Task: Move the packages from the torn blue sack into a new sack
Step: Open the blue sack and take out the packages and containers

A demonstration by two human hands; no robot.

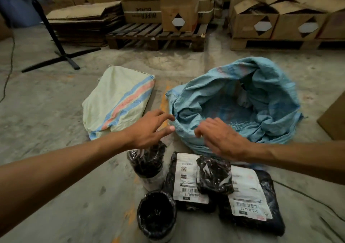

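Nearby, left hand [149, 129] fingers spread, holding nothing, right hand [222, 140] perhaps pinching blue sack [242, 101] rim, wrapped packages [188, 181] just beside, striped sack [117, 101] flat.

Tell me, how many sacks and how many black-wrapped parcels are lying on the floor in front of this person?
Sacks: 2, the blue sack and the cream striped sack.
Flat labelled parcels: 2.
Round wrapped parcels: 2.
Small wrapped bundle: 1.
Total: 7.

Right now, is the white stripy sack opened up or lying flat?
Lying flat. The white sack lies flattened on the floor beside the blue sack, nothing bulging it, and neither hand touches it.
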